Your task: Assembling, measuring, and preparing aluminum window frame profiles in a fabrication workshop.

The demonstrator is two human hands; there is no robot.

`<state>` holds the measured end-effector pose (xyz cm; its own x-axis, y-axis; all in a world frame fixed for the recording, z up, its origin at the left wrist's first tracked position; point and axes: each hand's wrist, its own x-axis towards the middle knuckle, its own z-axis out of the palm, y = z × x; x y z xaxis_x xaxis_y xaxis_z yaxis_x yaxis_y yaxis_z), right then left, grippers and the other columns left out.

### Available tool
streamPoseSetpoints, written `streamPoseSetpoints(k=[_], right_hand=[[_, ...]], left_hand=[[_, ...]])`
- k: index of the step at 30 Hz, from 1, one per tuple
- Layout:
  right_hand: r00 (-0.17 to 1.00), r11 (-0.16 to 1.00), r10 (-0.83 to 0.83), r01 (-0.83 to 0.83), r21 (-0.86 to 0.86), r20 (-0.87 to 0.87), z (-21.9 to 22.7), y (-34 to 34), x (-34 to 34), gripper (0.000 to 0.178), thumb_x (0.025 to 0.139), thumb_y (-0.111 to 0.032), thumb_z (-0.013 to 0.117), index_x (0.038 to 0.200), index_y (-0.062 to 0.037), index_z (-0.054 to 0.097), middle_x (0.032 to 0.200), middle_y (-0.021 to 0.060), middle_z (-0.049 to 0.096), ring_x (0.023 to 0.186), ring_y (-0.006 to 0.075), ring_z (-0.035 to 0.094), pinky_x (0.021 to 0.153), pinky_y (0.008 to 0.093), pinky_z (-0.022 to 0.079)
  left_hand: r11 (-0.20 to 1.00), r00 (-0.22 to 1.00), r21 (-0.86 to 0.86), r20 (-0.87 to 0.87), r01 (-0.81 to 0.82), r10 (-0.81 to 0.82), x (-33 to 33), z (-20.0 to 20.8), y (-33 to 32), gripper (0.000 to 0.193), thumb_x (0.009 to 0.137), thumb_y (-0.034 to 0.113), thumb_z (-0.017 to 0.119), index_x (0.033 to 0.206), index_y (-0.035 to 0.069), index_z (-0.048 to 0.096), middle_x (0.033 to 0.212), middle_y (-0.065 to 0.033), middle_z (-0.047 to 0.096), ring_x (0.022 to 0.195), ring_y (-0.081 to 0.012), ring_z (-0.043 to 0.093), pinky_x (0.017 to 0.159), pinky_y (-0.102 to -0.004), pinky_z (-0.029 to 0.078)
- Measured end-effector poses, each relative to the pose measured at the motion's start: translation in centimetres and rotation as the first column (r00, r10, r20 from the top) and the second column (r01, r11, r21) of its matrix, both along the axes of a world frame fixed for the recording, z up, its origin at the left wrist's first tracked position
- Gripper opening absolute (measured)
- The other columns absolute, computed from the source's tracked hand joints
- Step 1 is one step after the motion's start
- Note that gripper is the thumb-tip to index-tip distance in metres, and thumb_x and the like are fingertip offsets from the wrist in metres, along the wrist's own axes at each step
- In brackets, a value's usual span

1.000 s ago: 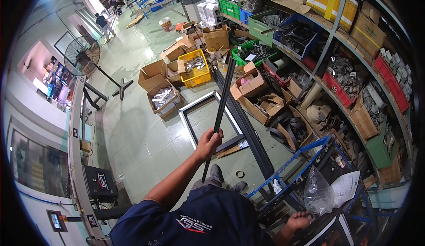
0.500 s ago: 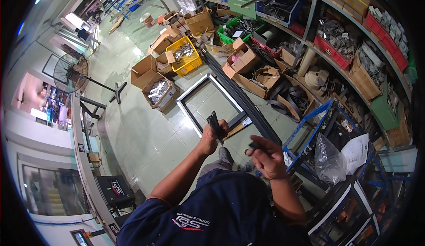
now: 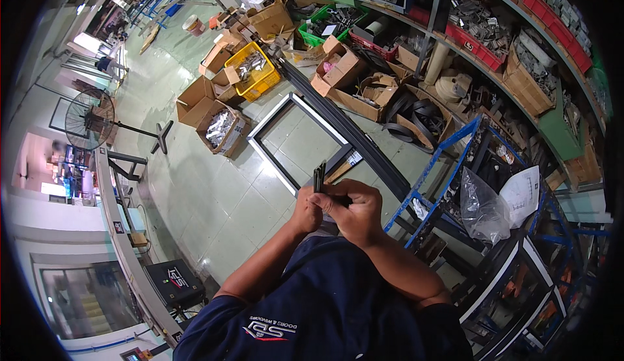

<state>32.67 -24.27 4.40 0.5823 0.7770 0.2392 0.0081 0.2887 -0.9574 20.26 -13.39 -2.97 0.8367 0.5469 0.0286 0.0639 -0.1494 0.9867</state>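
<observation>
My left hand (image 3: 305, 212) is closed around a short black profile piece (image 3: 319, 175), whose slotted end points up and away from me. Its lower part is hidden by my fingers. My right hand (image 3: 357, 213) presses against it from the right, thumb laid across toward my left fingers. A bit of a small dark piece (image 3: 342, 200) shows among the curled right fingers; most of it is covered. Both hands meet in front of my chest, above the floor. Beyond them a black and white rectangular frame (image 3: 322, 121) lies on the tiles.
Long dark profiles (image 3: 374, 159) lie right of the frame. Cardboard boxes (image 3: 227, 130) and a yellow crate (image 3: 260, 83) of metal parts stand ahead. A blue metal rack (image 3: 448, 141) with a plastic bag (image 3: 482, 208) is close on my right, before loaded shelves. A fan (image 3: 91, 119) stands left.
My right hand has moved left with the small dark piece and now meets my left hand at the profile piece. The profile piece has turned more upright. The view has shifted slightly.
</observation>
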Motion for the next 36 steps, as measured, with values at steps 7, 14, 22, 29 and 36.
streamPoseSetpoints(k=[7,14,22,29,36], right_hand=[[0.995,0.984,0.084,-0.092,-0.155,-0.061,-0.7,1.0,1.1,0.037,0.079,-0.024,0.093,0.082,-0.0026,0.064,0.066,-0.0002,0.062,0.064,0.0059,0.054,0.059,0.0255,0.048],[0.97,0.989,0.111,-0.13,-0.076,-0.218,-5.8,-0.4,1.8,0.04,0.09,-0.018,0.083,0.114,-0.0086,0.052,0.095,-0.0017,0.049,0.079,0.0044,0.043,0.073,0.0218,0.043],[0.83,0.792,0.193,-0.446,-0.417,-0.523,-10.1,-12.7,-1.0,0.018,0.104,-0.016,0.062,0.114,-0.0025,0.069,0.099,0.0049,0.073,0.075,0.0136,0.072,0.062,0.0298,0.054],[0.986,0.843,-0.153,0.164,-0.513,0.063,-10.2,-15.3,-6.1,0.029,0.088,-0.028,0.084,0.108,-0.0081,0.076,0.094,0.011,0.077,0.084,0.0227,0.076,0.074,0.0333,0.058],[0.717,0.774,-0.374,0.591,-0.229,0.588,-10.6,-14.8,-12.8,0.026,0.082,-0.03,0.085,0.098,-0.0114,0.076,0.097,0.0097,0.073,0.094,0.0289,0.069,0.085,0.0403,0.053]], left_hand=[[1.0,1.0,0.004,0.008,-0.02,0.02,-1.3,-2.6,-0.2,0.099,0.089,0.092,0.029,0.092,0.0,0.065,0.082,-0.0031,0.062,0.079,-0.013,0.058,0.068,-0.0331,0.048],[0.973,0.966,-0.152,0.164,-0.173,0.198,-0.9,-1.8,1.9,0.085,0.084,0.095,0.036,0.076,0.011,0.047,0.067,0.0016,0.042,0.061,-0.0114,0.041,0.055,-0.031,0.032],[0.614,0.551,-0.605,0.321,-0.507,0.77,-4.9,10.1,11.3,0.081,0.083,0.096,0.036,0.076,0.015,0.046,0.065,0.0023,0.03,0.058,-0.0123,0.029,0.055,-0.0306,0.024],[0.811,0.841,-0.579,0.396,-0.084,0.369,-8.0,10.5,17.5,0.08,0.088,0.093,0.026,0.071,0.016,0.033,0.065,0.0013,0.029,0.056,-0.0134,0.026,0.053,-0.0315,0.024],[0.541,0.891,-0.771,0.446,0.337,0.081,-3.3,9.7,17.4,0.079,0.09,0.091,0.024,0.071,0.016,0.032,0.065,0.0026,0.027,0.057,-0.0137,0.025,0.054,-0.0312,0.025]])
